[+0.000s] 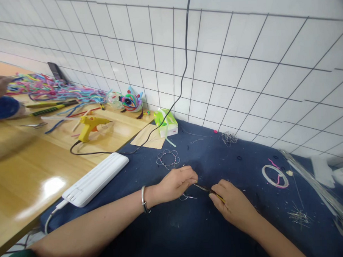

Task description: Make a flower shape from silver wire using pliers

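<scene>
A flower-shaped silver wire ring (169,165) lies beyond the left hand (177,183), its fingertips pinched, contents unclear. The right hand (232,202) grips yellow-handled metal pliers (203,187) slantwise, tips pointing forward-left.

Clear cloth (170,238) low betw. forearms (107,226); in way: wire flower (162,158) fwd of L hand (175,184), pwr strip (96,179) farther L, white coil (263,175) R of R hand (233,203).

Gripping slim yellow-handled pliers (202,187) in the right hand (234,204), with tips at the closed fingers of the left hand (176,183), over a dark blue cloth (176,228); near a flower-shaped wire piece (174,158), with a white power strip (96,179), yellow glue gun (89,126) and multicolored pipe cleaners (58,88) off to the left.
</scene>
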### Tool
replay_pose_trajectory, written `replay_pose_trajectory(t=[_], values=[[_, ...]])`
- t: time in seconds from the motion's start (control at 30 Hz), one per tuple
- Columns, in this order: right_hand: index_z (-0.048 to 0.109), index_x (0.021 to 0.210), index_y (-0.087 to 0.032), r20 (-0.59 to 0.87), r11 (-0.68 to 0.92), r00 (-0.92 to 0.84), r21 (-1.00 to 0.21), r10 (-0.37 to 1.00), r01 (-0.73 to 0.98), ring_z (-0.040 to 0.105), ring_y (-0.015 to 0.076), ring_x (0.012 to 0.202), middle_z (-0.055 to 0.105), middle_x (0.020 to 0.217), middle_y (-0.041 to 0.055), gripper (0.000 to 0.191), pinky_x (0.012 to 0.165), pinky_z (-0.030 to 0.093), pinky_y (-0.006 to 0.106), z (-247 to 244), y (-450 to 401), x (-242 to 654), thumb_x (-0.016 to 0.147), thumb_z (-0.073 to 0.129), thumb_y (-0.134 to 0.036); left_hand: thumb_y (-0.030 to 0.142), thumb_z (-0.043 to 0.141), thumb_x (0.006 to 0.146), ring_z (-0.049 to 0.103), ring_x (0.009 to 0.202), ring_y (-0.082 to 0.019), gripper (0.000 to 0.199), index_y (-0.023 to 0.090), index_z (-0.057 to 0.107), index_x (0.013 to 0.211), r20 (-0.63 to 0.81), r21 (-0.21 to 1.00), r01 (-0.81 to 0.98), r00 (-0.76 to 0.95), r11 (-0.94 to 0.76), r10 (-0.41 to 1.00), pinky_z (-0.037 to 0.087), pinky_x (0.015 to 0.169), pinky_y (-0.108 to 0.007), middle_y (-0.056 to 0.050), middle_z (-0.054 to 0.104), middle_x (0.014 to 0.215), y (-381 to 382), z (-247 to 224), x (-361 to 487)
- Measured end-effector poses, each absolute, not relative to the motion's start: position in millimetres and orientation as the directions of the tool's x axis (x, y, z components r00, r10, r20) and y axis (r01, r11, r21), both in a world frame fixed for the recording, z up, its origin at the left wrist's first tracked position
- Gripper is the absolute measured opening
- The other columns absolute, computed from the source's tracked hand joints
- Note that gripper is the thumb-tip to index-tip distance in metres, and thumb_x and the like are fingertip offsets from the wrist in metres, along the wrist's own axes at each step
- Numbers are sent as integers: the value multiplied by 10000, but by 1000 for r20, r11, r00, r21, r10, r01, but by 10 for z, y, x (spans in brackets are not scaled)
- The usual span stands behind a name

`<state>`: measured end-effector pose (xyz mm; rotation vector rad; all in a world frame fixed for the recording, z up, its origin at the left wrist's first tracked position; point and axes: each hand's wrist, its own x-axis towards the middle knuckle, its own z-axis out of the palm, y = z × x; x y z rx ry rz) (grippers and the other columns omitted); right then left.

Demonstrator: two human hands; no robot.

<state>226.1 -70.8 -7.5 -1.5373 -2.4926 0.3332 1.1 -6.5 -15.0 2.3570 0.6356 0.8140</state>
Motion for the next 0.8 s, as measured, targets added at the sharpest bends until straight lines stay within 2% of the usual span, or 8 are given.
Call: replay_pose_trajectory(t=[0.53,0.8], values=[[507,798,-196,4,404,-443,-419,897,813,464,144,711,478,750,18,229,667,384,268,-25,-713,2217,908,324,-279,174,363,884,496,766,-115,159,155,513,835,402,648,256,684,-717,608,403,713,-230,-23,544,792,-70,-99,16],[501,778,-200,-7,384,-427,-425,904,820,472,141,686,487,728,13,241,635,387,261,-29,-731,2192,910,322,-293,192,343,887,499,756,-123,183,160,518,846,383,653,276,683,-706,622,410,700,-241,-30,540,798,-70,-96,12]])
